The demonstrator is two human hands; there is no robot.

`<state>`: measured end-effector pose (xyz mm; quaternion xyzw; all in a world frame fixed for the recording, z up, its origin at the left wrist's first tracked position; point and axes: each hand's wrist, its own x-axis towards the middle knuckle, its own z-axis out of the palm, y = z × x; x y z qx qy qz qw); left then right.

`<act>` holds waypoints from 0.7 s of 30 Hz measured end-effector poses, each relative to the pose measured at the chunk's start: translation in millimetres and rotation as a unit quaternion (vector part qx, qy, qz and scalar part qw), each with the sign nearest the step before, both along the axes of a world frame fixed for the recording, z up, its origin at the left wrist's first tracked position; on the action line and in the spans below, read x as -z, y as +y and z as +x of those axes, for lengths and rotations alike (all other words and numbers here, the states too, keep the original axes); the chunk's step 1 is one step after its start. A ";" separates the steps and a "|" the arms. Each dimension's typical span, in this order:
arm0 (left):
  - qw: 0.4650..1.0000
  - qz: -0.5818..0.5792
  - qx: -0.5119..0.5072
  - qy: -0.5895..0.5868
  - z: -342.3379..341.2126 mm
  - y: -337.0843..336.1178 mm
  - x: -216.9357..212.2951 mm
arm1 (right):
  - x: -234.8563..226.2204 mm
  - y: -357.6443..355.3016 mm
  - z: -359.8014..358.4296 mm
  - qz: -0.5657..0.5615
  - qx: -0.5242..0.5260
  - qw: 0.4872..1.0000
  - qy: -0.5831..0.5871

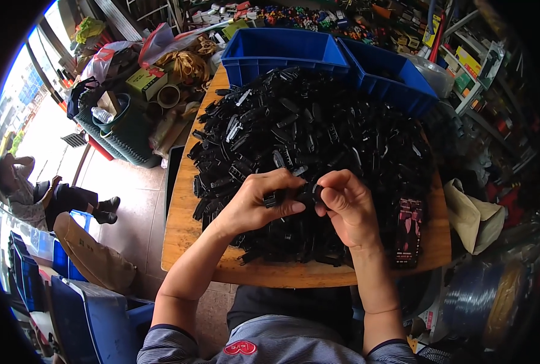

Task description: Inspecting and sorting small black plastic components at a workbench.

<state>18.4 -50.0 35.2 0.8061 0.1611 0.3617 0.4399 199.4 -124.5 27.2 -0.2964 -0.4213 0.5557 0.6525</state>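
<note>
Left hand (254, 203) and right hand (349, 206) pinch one small black clip (294, 195) between them (fingertips nearly meeting), just above the black-parts heap (318, 127) on the wooden table (182, 227).

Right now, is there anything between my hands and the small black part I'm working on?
No. Both hands already grip it: the left hand and the right hand pinch the small black part between them, just above the heap of black parts on the wooden table.
</note>
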 end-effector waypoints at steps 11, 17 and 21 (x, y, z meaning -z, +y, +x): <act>0.997 -0.033 0.068 0.010 7.0 -2.4 9.4 | 7.4 -11.2 22.3 -0.172 -0.142 0.973 0.054; 0.996 -0.007 0.090 0.017 11.5 -9.3 6.2 | 18.4 -17.7 26.6 -0.180 -0.216 0.951 0.126; 0.997 -0.010 0.081 0.012 9.8 -11.1 6.7 | 5.7 -23.5 16.3 -0.165 -0.143 0.975 0.046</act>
